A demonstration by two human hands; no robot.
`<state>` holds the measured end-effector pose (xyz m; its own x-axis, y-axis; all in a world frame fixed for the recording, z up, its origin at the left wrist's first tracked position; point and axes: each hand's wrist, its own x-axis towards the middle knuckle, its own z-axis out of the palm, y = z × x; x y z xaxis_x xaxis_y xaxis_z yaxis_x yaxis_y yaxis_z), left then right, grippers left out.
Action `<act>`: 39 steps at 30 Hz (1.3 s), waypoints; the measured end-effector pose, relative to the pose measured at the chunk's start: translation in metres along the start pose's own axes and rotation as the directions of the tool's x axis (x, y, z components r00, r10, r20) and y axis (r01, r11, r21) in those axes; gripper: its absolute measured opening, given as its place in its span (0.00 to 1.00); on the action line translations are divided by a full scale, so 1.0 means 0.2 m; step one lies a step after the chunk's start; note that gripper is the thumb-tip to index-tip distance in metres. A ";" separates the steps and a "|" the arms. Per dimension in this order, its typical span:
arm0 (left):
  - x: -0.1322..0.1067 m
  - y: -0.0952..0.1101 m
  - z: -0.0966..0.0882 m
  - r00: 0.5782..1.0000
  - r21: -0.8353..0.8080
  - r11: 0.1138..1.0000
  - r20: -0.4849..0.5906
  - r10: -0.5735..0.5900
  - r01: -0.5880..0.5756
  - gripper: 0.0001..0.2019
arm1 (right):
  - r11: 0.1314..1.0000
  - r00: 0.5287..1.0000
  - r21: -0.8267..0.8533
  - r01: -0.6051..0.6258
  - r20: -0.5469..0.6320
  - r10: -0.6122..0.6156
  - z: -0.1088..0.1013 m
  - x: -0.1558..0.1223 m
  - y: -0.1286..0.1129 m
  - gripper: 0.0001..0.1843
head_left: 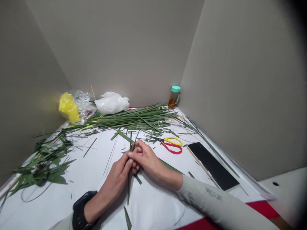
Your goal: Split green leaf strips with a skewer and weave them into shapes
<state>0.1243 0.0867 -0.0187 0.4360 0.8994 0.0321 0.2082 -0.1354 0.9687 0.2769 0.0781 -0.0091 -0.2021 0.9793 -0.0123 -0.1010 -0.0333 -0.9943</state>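
My left hand (117, 177) and my right hand (146, 158) meet at the middle of the white table (96, 191). Both pinch a narrow green leaf strip (133, 140), whose upper ends stick up past my fingers and whose lower end (129, 191) trails down toward me. A black watch (80, 209) sits on my left wrist. A grey sleeve (216, 201) covers my right forearm. A long green leaf (168, 164) lies under my right wrist.
A bundle of long green leaves (134, 118) lies across the far side. Red and yellow scissors (171, 144) and a black phone (212, 164) lie to the right. Woven leaf pieces (43, 163) sit left. Plastic bags (79, 107) and a green-capped jar (174, 95) stand by the wall.
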 end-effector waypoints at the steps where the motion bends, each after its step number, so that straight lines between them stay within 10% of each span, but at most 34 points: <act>1: 0.00 0.00 0.01 1.000 0.006 1.000 0.014 -0.007 0.007 0.19 | 1.000 1.000 -0.021 -0.001 0.002 0.001 0.00 0.00 0.00 0.15; 6: -0.02 0.00 0.04 0.982 -0.116 0.988 0.170 -0.079 0.099 0.31 | 0.982 0.990 -0.180 0.052 -0.117 -0.074 -0.17 0.03 -0.15 0.10; 10: -0.03 0.00 0.03 0.952 0.010 0.998 0.299 -0.058 0.058 0.25 | 0.922 0.918 -0.373 0.106 -0.320 -0.235 -0.57 0.07 -0.44 0.08; 11: -0.03 0.00 0.03 0.950 0.050 0.998 0.309 -0.046 0.032 0.23 | 0.875 0.878 -0.475 0.094 -0.375 -0.297 -0.69 0.08 -0.51 0.05; 13: -0.02 -0.01 0.03 0.952 0.110 0.994 0.305 -0.021 -0.013 0.21 | 0.422 0.781 -0.893 -0.159 -0.375 -0.499 -0.95 0.10 -0.62 0.10; 20: 0.00 -0.01 0.01 0.954 0.218 0.972 0.300 0.019 -0.088 0.16 | 0.233 0.786 -0.899 -0.371 -0.437 -0.437 -1.47 0.14 -0.68 0.23; 27: 0.01 -0.01 0.00 0.952 0.273 0.957 0.305 0.005 -0.093 0.14 | 0.162 0.819 -0.922 -0.351 -0.386 -0.425 -1.41 0.13 -0.60 0.05; 39: 0.01 -0.01 0.00 0.927 0.325 0.928 0.372 0.051 -0.182 0.15 | 0.047 0.992 -0.999 -0.007 -0.013 -0.124 -0.82 0.19 -0.39 0.15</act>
<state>0.1255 0.0885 -0.0206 0.7405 0.6720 -0.0123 0.3986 -0.4243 0.8131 0.4364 0.1503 0.0499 -0.1758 0.9783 0.1093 0.9696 0.1913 -0.1523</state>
